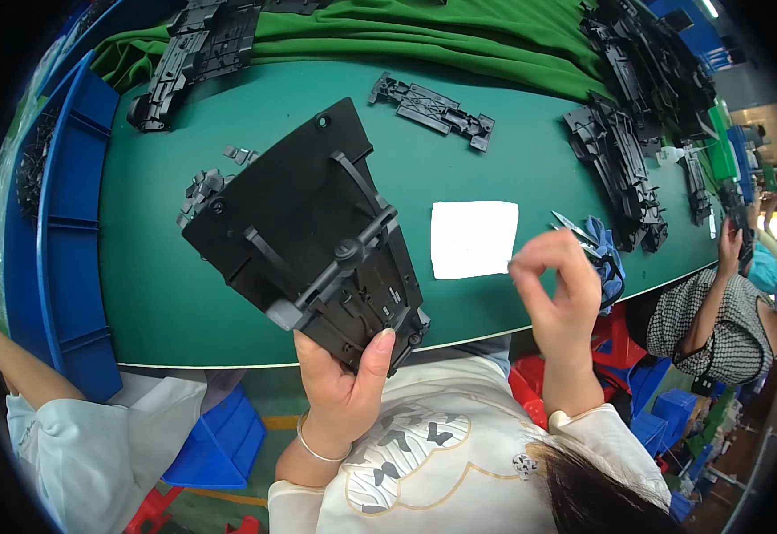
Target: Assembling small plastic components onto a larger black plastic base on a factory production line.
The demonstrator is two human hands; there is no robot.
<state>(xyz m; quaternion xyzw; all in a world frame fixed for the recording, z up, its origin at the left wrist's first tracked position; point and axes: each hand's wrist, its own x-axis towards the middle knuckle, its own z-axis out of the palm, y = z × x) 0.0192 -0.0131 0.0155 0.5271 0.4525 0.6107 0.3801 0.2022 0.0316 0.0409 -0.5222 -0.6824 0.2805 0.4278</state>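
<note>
My left hand grips the lower end of a black molded plastic part, with the thumb across its face. The part is tilted up above the table, its broad flat plate at the upper left and a narrower ribbed section near my palm. To the right, my right hand is raised with thumb and forefinger pinched together. A tiny dark spot shows at the fingertips; I cannot make out what it is. A white square sheet lies between the two hands on the green table, beside the right fingertips.
Small grey parts lie behind the held part. A black frame piece is farther back; more stand right. Pointed metal tool tips lie by a blue cloth. Blue bins line the left. Other people sit on both sides.
</note>
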